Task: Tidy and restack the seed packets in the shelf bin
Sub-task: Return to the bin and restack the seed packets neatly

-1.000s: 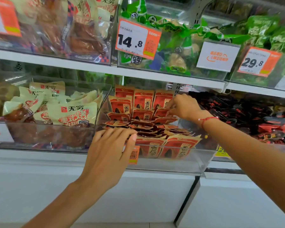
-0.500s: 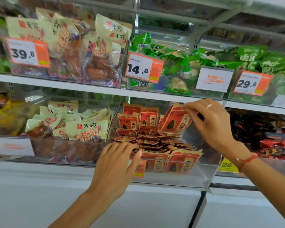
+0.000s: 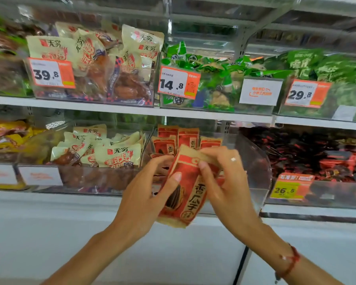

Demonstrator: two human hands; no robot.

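We hold one seed packet out in front of the clear shelf bin, lifted clear of it and well below the row still inside. Left hand grips the packet's left edge, thumb laid across the red face, fingers hidden behind. Right hand pinches the upper right corner, fingertips curled over the top seam. Long axis runs near upright, top tipped slightly leftward; the printed face looks toward us. The standing packets in the bin sit directly behind and above our grip, upright, faces forward, so we judge the return path is up and away from us, with little turning needed. Both hands lie about equally near the bin; the right sits higher, closer to the bin's open top. Packet is flat, rectangular, matte kraft-paper borders around a red panel, slightly pillowed, soft enough to crease. Bin walls are glossy clear plastic, right wall sloped. Whether loose packets lie low in the bin we cannot tell; our hands cover that part.
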